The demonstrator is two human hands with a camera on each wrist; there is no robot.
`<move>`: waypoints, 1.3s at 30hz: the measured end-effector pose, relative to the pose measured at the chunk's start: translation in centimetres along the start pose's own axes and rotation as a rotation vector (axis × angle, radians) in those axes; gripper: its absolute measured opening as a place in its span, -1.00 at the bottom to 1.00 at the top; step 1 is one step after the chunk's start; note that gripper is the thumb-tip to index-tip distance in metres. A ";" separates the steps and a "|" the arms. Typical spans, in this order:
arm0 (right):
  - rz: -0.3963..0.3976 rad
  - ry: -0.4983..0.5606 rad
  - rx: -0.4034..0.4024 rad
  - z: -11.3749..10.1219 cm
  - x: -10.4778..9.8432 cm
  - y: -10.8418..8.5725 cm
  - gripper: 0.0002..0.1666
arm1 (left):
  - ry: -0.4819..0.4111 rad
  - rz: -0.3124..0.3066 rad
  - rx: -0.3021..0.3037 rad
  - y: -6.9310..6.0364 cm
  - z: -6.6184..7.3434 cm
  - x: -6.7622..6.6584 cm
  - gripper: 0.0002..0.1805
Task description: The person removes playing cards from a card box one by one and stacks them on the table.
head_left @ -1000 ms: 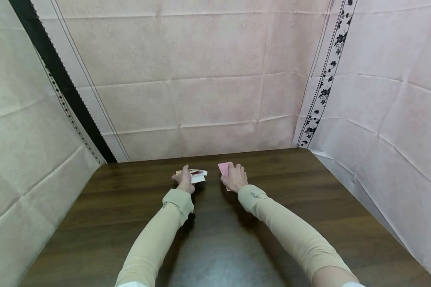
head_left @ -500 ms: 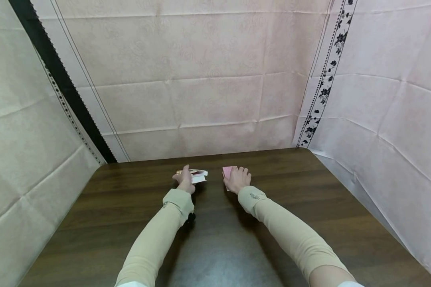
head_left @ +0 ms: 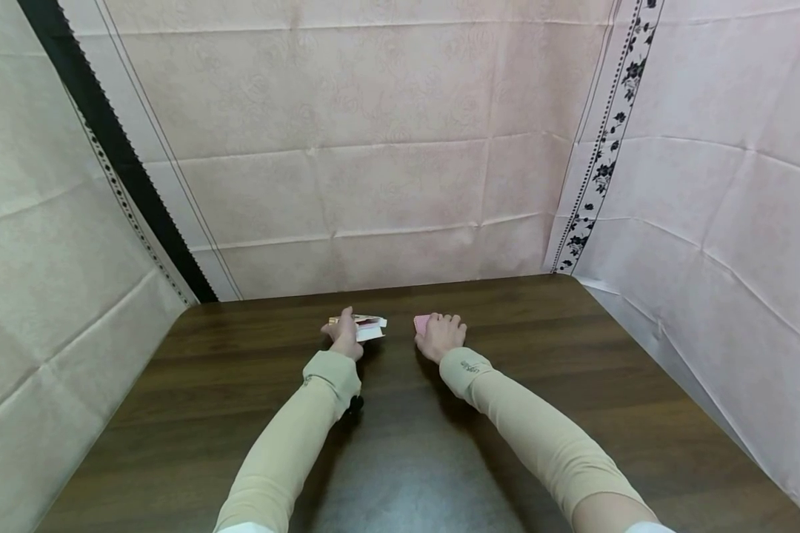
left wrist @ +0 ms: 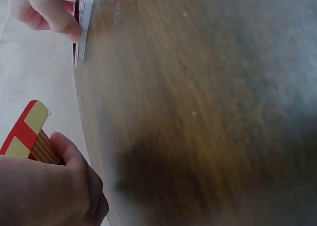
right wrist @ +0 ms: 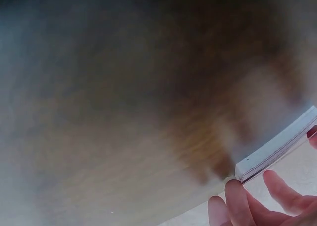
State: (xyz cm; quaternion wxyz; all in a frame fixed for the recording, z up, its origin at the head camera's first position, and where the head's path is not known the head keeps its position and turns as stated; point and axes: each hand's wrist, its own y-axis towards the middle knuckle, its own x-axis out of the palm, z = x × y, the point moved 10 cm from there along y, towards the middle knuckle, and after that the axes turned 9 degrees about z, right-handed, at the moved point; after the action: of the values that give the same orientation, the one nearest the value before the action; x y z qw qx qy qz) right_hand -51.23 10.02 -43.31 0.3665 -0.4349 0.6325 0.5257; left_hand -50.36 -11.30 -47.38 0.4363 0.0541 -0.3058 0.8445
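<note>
Pink-backed cards (head_left: 423, 323) lie stacked on or just above the brown bench (head_left: 400, 444), pinched by the right grip (head_left: 441, 337). To their left, the left grip (head_left: 344, 334) is curled round a red-and-yellow box (left wrist: 25, 129) with a white flap (head_left: 370, 333).

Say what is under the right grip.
Pink cards: a corner shows beyond the right grip in the head view, and pale stacked edges in both wrist views. The grip covers most of their top; their underside cannot be seen.
</note>
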 end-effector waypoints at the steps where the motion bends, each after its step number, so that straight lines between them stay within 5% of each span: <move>1: -0.005 -0.004 0.000 0.0 0.1 -0.1 -0.36 | 0.005 0.001 -0.004 0.0 -0.1 -0.1 0.05; 12: 0.042 0.053 -0.015 -0.3 -0.5 -0.5 -0.36 | 0.040 0.009 -0.022 0.1 -0.9 -0.3 0.09; 19: 0.182 0.347 -0.309 -4.5 -4.2 -1.4 -0.74 | 0.033 0.036 -0.018 0.1 -0.9 0.0 0.01; 25: 0.122 0.433 -0.471 -7.8 -5.4 -2.2 -0.70 | -0.046 -0.013 -0.020 -0.7 -0.9 0.9 -0.07; 32: 0.049 0.390 -0.490 -8.8 -4.9 -2.5 -0.67 | -0.076 -0.045 -0.058 -1.2 -0.9 1.3 -0.20; 39: 0.059 0.440 -0.504 -9.0 -5.3 -2.7 -0.71 | -0.076 -0.065 -0.062 -1.3 -1.0 1.9 -0.18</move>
State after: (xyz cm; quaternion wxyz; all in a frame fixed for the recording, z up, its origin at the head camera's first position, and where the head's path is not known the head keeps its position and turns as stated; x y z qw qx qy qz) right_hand -46.88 1.82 -37.74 0.0866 -0.5965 0.5591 0.5693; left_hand -50.32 -8.84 -46.86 0.4532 0.0825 -0.3463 0.8172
